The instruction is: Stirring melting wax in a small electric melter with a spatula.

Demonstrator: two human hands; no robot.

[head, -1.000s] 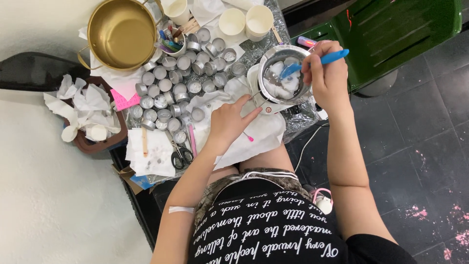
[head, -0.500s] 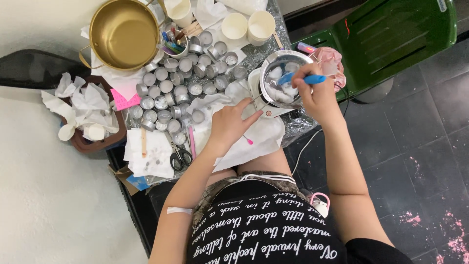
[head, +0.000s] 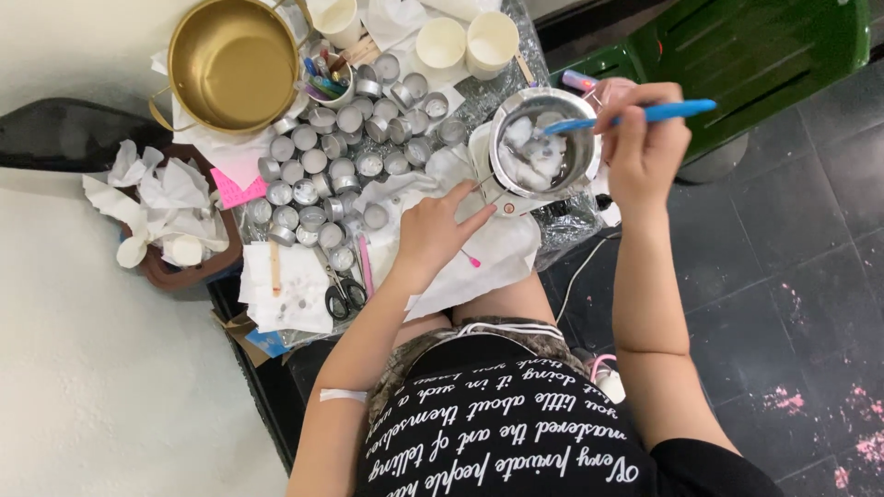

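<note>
While the right hand [head: 645,147] stays clamped around a blue-handled spatula [head: 635,115], its wrist has swung outward since half a second ago: the handle, which then lay low and short across the fingers, now sticks out well past the hand on the side away from the small steel melting pot [head: 543,143]. The spatula's tip dips over the pot's rim among the white wax chunks [head: 529,156], which sit in roughly the same heap as before. That pot stands on its white warmer base [head: 502,204], unmoved. The left hand [head: 433,230] has barely shifted; it rests on the white paper towel [head: 488,253] just beside the pot, fingers loosely together, forefinger stretched toward the pot's thin wire handle [head: 483,179]; whether it pinches that wire I cannot tell. Beyond the left hand from the pot lies the cluster of small round tealight tins [head: 322,166], and past those the brass-coloured pot [head: 230,60]. Two cream paper cups [head: 465,41] stand just behind the melting pot. Scissors [head: 341,294] lie near the left forearm, and a brown tray of crumpled tissue [head: 157,207] sits farthest from the pot.
</note>
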